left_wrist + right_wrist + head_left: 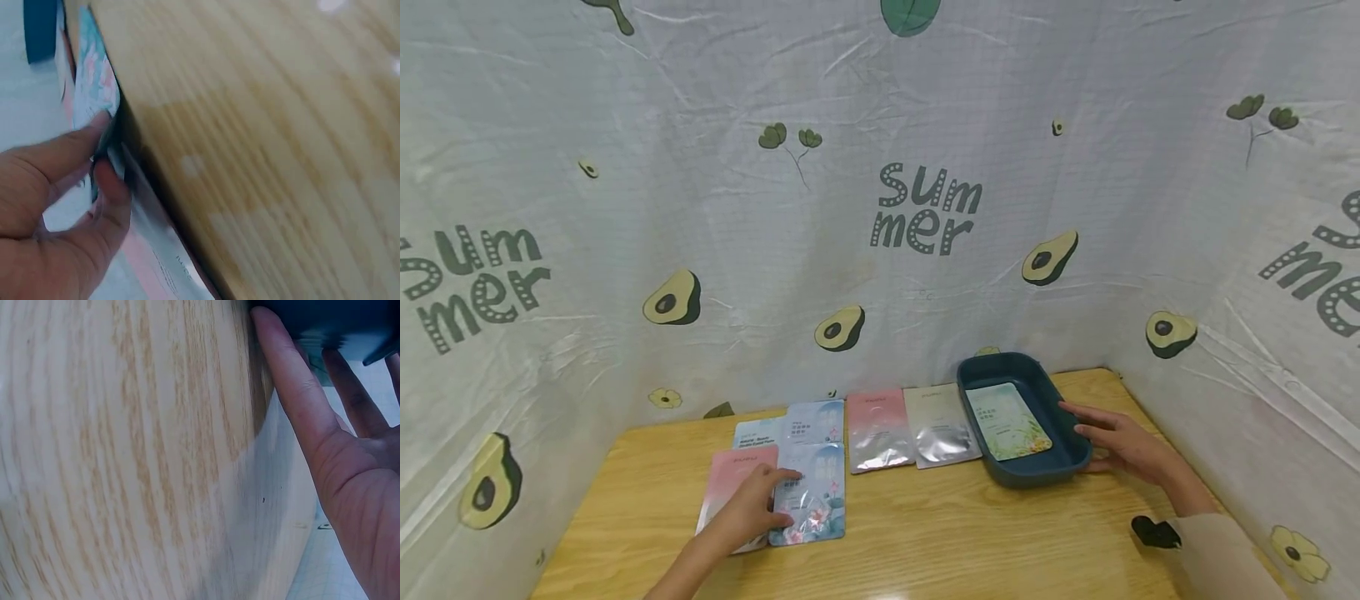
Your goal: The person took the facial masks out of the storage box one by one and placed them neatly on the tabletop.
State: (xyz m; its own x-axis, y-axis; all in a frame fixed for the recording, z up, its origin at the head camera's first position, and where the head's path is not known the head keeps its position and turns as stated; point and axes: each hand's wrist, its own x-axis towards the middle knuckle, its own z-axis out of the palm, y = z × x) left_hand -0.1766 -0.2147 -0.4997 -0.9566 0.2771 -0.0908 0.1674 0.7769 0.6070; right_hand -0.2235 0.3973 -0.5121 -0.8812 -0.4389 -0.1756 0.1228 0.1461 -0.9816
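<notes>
My left hand (751,507) pinches the left edge of a blue floral face mask packet (820,487); the left wrist view shows the edge of this packet (97,75) bent up between thumb and finger. Partly beneath that hand lies a pink packet (737,468). At the right, my right hand (1131,446) rests its extended fingers against the outer side of a dark blue plastic basin (1033,478). Inside the basin lies a pale green packet (1007,421) with a flower print. The right wrist view shows the thumb low along the basin wall (350,325).
Behind the held packet lie a smaller blue packet (820,417) and a light blue packet (752,431). A pink and silver packet (880,429) and a beige and silver one (942,425) lie side by side left of the basin. A printed cloth (745,233) hangs around the wooden table (955,533).
</notes>
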